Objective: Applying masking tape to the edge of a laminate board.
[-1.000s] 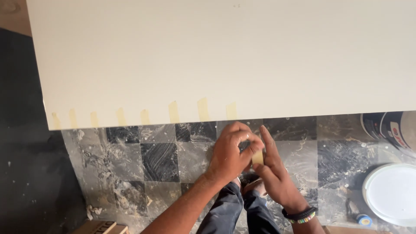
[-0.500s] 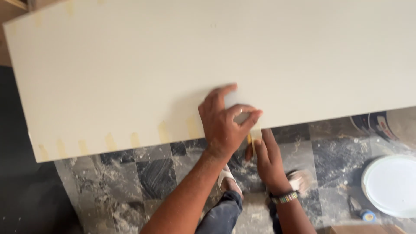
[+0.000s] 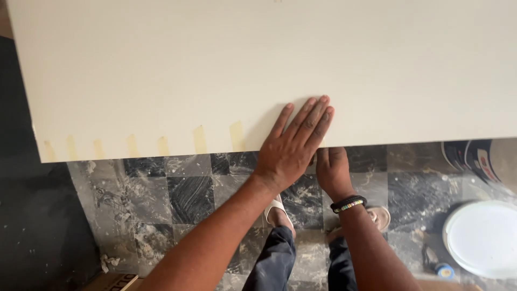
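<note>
Cream board (image 3: pixel 269 59) edge under left hand (image 3: pixel 293 145)

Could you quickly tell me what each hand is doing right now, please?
Left hand: open, pressed flat on the large cream-white board, holding nothing.
Right hand: at the board's lower edge, its fingers hidden; cannot be told.

Bucket (image 3: pixel 482 237) perhaps crowds floor rightward.

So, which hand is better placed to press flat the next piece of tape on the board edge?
Probably the left hand: it lies flat and open on top of the cream board, beside the last tape strip. The right hand is below the edge, its fingers partly hidden.
</note>
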